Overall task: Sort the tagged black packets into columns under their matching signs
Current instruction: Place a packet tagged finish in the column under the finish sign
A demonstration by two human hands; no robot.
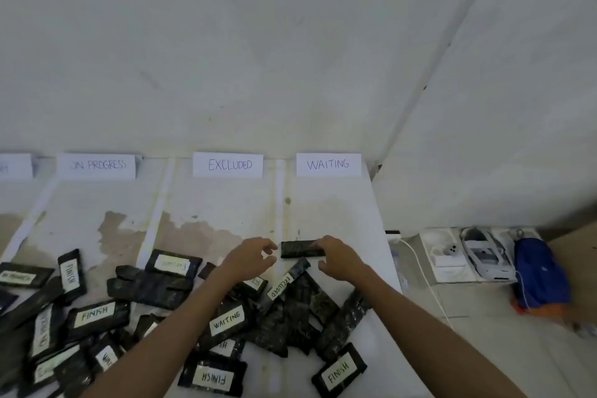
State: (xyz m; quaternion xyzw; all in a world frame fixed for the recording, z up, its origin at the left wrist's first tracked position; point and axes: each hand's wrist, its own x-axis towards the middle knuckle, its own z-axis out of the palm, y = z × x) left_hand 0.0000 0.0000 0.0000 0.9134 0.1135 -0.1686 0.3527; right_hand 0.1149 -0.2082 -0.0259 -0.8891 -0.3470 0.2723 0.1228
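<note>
Your right hand (pixel 336 257) curls its fingers over the right end of a flat black plastic packet (pixel 297 249), which lies on the white table (pixel 323 210) at 6 o'clock from the white paper WAITING sign (pixel 328 164). Your left hand (pixel 250 257), loosely curled, holds nothing at the packet's 9 o'clock.

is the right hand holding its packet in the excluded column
No, the right hand grips the packet right of the divider, under the WAITING sign.
</note>
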